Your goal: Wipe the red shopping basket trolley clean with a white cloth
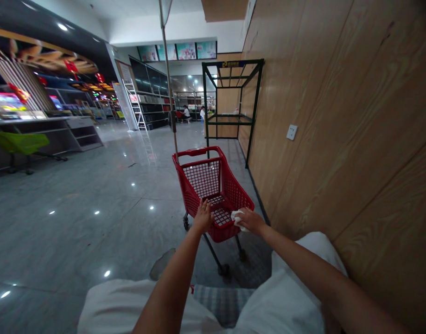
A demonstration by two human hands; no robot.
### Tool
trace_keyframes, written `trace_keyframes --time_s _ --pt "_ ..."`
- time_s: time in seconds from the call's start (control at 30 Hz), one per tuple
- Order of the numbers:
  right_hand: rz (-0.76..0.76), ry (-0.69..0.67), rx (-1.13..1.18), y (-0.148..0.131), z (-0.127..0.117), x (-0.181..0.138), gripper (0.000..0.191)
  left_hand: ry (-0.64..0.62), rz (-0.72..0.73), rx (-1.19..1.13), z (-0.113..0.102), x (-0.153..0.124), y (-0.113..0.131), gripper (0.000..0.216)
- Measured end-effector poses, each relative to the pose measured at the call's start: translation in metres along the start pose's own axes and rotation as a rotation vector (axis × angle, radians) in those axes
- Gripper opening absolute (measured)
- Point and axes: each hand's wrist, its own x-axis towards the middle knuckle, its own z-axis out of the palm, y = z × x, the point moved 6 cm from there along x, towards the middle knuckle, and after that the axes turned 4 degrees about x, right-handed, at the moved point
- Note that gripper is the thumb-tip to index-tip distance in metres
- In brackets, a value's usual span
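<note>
A red plastic shopping cart [230, 181] with latticed sides stands on dark legs with casters right in front of me. My left hand [203, 216] is at the near left part of its rim, fingers stretched out and holding nothing. Whether its palm presses on the rim I cannot tell. Bunched in my right hand [251, 221] is a white cloth or tissue [238, 218], against the cart's near right rim. My fingers partly hide it.
A wood-panelled wall [303, 176] runs close on my right. Beyond the cart stands a dark green metal frame rack [208, 106]. A tall pole [169, 83] rises at the cart's far left corner. Far left is a green cart [20, 141]; people sit in the distance.
</note>
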Motion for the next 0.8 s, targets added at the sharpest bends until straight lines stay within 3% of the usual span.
trace_keyframes --time_s 0.13,0.23,0.33,0.5,0.7,0.8 --pt "0.061 -0.015 -0.034 -0.018 0.007 0.01 0.031 -0.011 -0.09 0.098 -0.014 0.001 -0.017 0.053" --pt "-0.027 -0.046 -0.037 -0.022 0.012 0.017 0.037 -0.023 -0.17 0.2 -0.024 0.003 -0.02 0.052" --pt "-0.083 -0.055 -0.021 -0.01 0.012 0.019 0.043 -0.05 -0.094 0.208 -0.023 0.005 0.0 0.051" --pt "0.032 0.017 -0.009 0.0 0.014 0.023 0.039 -0.036 -0.034 0.103 -0.007 -0.001 0.031 0.049" --pt "-0.024 0.013 0.067 -0.045 0.029 0.041 0.04 -0.003 0.002 0.09 -0.002 -0.013 0.025 0.048" --pt "-0.035 0.013 0.058 -0.039 0.023 0.035 0.041 0.018 0.018 0.101 -0.005 -0.017 0.022 0.049"
